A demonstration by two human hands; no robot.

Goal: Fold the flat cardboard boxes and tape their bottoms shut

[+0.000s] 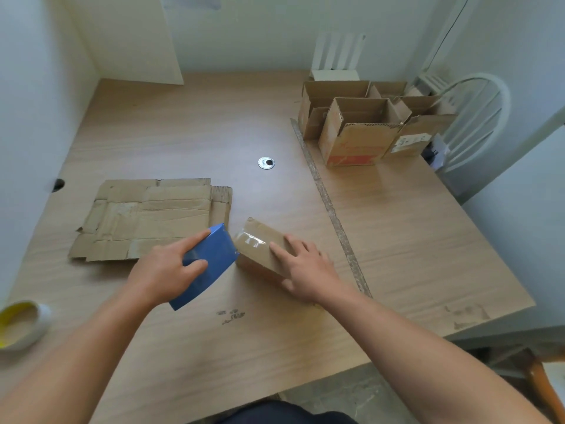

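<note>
A small folded cardboard box (pixel 260 244) lies bottom up near the table's middle front, with a strip of clear tape across its left end. My right hand (pixel 308 267) presses flat on the box's top, fingers spread. My left hand (pixel 171 270) grips a blue tape dispenser (pixel 211 261) whose front edge touches the box's left end. A pile of flat cardboard boxes (pixel 146 220) lies on the table to the left of the dispenser.
Several assembled open boxes (pixel 357 130) stand at the table's far right. A roll of tape (pixel 21 324) lies at the front left edge. A metal cable grommet (pixel 266 163) sits mid-table. A white chair (pixel 477 117) stands beyond the right edge.
</note>
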